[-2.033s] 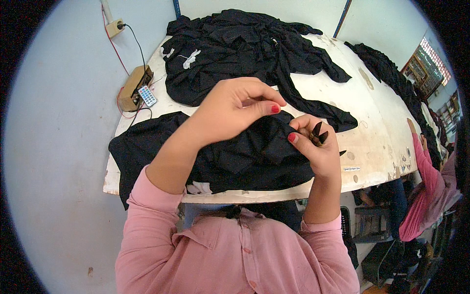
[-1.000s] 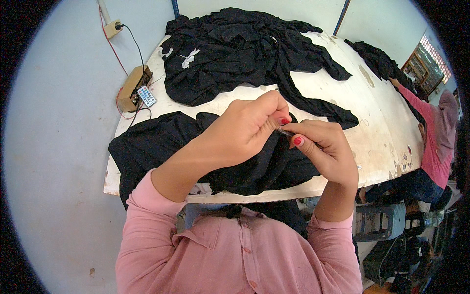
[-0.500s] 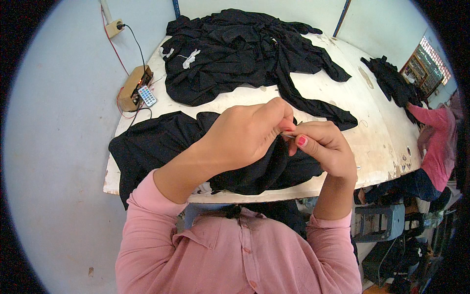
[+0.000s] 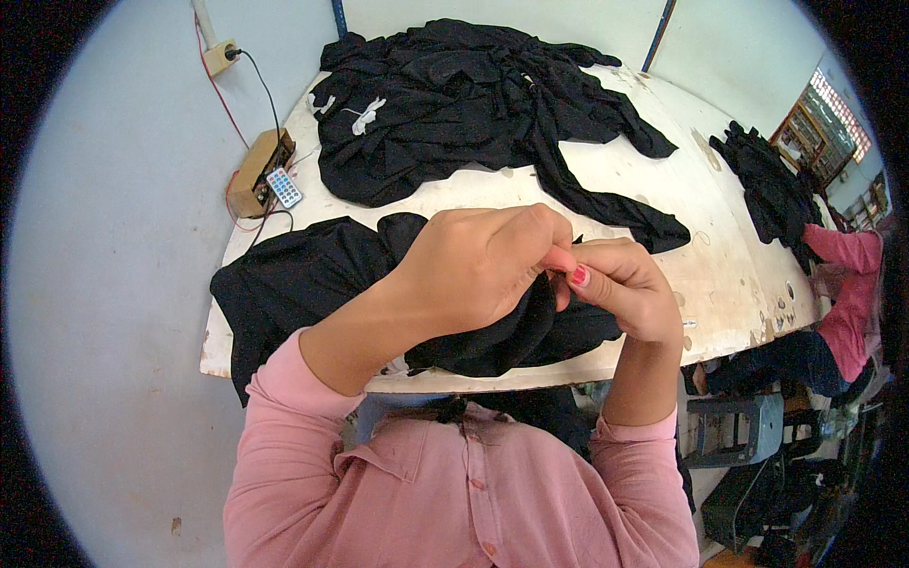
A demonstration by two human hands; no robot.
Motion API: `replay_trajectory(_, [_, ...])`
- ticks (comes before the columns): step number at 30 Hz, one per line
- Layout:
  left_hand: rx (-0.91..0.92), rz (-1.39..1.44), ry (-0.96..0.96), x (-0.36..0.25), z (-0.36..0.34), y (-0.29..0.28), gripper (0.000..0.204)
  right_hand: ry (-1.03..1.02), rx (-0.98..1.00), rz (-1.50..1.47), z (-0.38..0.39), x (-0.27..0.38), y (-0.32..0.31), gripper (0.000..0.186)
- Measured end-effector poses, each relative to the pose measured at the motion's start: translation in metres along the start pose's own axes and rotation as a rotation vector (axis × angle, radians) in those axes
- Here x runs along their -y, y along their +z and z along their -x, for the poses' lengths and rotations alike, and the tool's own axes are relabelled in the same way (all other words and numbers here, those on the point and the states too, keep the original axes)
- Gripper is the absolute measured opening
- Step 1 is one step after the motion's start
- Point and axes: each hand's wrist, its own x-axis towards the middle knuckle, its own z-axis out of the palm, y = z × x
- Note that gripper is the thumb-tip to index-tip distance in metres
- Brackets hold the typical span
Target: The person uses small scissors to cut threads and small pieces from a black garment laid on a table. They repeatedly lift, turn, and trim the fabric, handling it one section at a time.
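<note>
My left hand [image 4: 483, 265] and my right hand [image 4: 630, 289] meet fingertip to fingertip over the near side of the table. Both are closed in a pinch, with thumbs against the index fingers. Whatever sits between the fingertips is hidden or too small to name. Beneath them a black cloth garment [image 4: 303, 270] lies bunched along the table's near edge, partly covered by my hands and left forearm. Part of it hangs over the edge at the left.
A heap of black garments [image 4: 445, 104] with white strings [image 4: 368, 115] covers the far part of the white table [image 4: 734, 251]. At the left stand a brown box with wires [image 4: 256, 175] and a remote control [image 4: 283, 187]. A co-worker in pink [image 4: 847, 312] handles black cloth [image 4: 762, 185] beside a grey stool [image 4: 757, 431].
My fingertips have shifted slightly, and the thin glint between them no longer shows. At the right, the co-worker's arm and the black cloth have moved nearer.
</note>
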Motion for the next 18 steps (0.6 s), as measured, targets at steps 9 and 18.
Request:
replay_trajectory(9, [0.001,0.026,-0.063,-0.0037,0.0005,-0.0016,0.010,0.017,-0.009,-0.037,-0.0012,0.0018,0.0035,0.023])
replay_trajectory(18, [0.004,0.110,-0.175,-0.0088,0.0026,-0.0041,0.010,0.088,0.002,-0.221,0.0011,0.0024,0.0092,0.024])
